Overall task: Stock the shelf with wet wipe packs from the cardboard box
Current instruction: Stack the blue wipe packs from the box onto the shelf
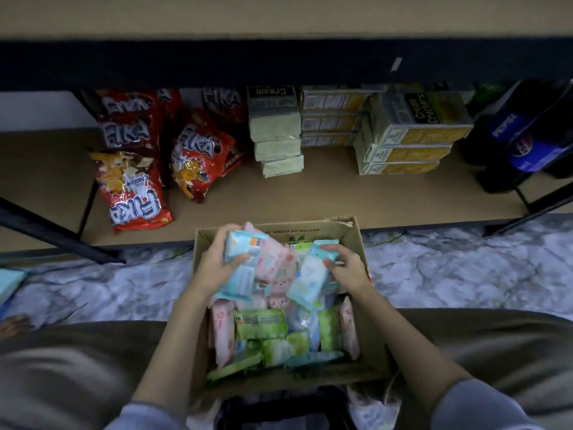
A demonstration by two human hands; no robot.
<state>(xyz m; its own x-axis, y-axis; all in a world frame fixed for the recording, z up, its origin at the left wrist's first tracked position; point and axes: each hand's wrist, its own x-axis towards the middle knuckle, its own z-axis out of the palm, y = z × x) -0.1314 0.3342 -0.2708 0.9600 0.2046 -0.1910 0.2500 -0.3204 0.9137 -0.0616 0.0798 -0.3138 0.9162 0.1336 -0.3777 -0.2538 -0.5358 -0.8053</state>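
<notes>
One shelf (310,193), low and brown, carrying red snack bags (133,169), cracker boxes (406,135) and cola bottles (527,141). One cardboard box (369,346) on the floor just before it, full of wet wipe packs (263,324). Left hand (214,262) grips a blue pack (238,274) above the box; right hand (347,268) grips another pack (310,277).

Both bare forearms reach forward and converge from grey sleeves pushed up near the elbows. The left hand (217,262) is raised slightly, fingers curled over the far edge and thumb pressed across the near face of what it grips. The right hand (347,268) sits lower, palm down, fingers bent and pinching at its fingertips.
</notes>
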